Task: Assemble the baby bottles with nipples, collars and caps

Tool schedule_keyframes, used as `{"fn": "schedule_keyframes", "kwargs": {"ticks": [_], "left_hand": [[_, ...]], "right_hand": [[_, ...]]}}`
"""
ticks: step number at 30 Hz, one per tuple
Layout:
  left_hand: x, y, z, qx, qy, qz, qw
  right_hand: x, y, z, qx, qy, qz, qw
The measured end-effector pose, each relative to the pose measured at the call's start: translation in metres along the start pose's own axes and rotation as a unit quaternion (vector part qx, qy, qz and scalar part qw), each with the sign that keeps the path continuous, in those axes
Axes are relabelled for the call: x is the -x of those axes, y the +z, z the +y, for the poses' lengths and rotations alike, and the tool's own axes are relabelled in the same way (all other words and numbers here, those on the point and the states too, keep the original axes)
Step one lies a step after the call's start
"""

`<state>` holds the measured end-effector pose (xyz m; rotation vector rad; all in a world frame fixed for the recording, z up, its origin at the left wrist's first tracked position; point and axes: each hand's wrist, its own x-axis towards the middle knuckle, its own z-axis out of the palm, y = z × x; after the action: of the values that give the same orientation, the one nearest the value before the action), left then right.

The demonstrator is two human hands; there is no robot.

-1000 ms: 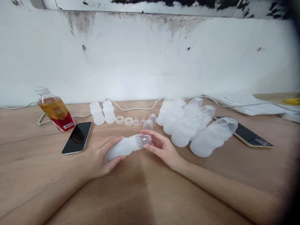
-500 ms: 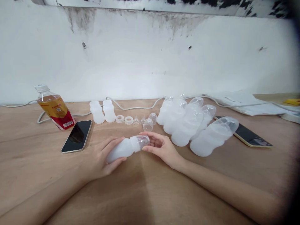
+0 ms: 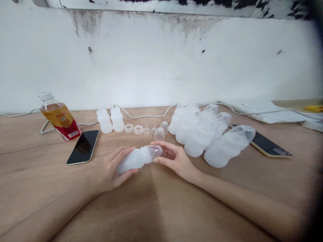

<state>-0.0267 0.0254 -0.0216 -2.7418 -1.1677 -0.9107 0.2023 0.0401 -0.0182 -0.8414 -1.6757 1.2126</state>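
A frosted white baby bottle (image 3: 133, 160) lies tilted between my hands, its capped end pointing right. My left hand (image 3: 117, 166) is wrapped round the bottle's body. With thumb and fingers, my right hand (image 3: 174, 158) grips the clear cap (image 3: 155, 153) on the bottle's end. Just behind are two ring collars (image 3: 129, 128), two clear nipples (image 3: 146, 129) and two clear domed caps (image 3: 159, 134). Two uncapped bottle bodies (image 3: 117, 120) stand to the left of these. Several bottles with clear caps (image 3: 202, 134) stand grouped on the right.
A drink bottle (image 3: 62, 117) and a smartphone (image 3: 83, 147) are at the left on the wooden table (image 3: 141, 208). Another phone (image 3: 271, 144) lies at the right behind the nearest capped bottle. A white cable (image 3: 151, 116) runs along the wall, near a white bag (image 3: 262, 112).
The held bottle and my left hand have shifted very slightly to the right. My right hand keeps its hold on the cap; the other things stay put.
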Motion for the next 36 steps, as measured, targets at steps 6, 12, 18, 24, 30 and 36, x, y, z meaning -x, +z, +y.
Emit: {"fn": "schedule_keyframes", "kwargs": {"ticks": [6,12,18,24,30,36], "left_hand": [[-0.001,0.002,-0.002,0.082,0.000,-0.041,0.996],[-0.009,0.001,0.000,0.110,0.004,-0.074,0.991],[-0.007,0.003,0.001,0.078,0.033,-0.104,0.991],[-0.032,0.013,0.005,0.023,0.038,-0.053,0.998],[-0.119,0.045,0.003,0.009,0.036,-0.074,0.997],[-0.152,0.077,-0.006,-0.006,0.076,-0.123,0.990]], "right_hand": [[0.005,0.004,-0.018,0.086,-0.085,0.002,0.993],[0.006,0.004,-0.037,0.205,-0.149,0.022,0.967],[0.003,-0.026,-0.093,0.445,-0.163,0.077,0.877],[-0.012,-0.053,-0.098,0.578,-0.101,0.147,0.796],[-0.025,-0.050,-0.086,0.648,-0.050,0.114,0.751],[-0.030,-0.048,-0.087,0.712,-0.007,0.100,0.695]]}}
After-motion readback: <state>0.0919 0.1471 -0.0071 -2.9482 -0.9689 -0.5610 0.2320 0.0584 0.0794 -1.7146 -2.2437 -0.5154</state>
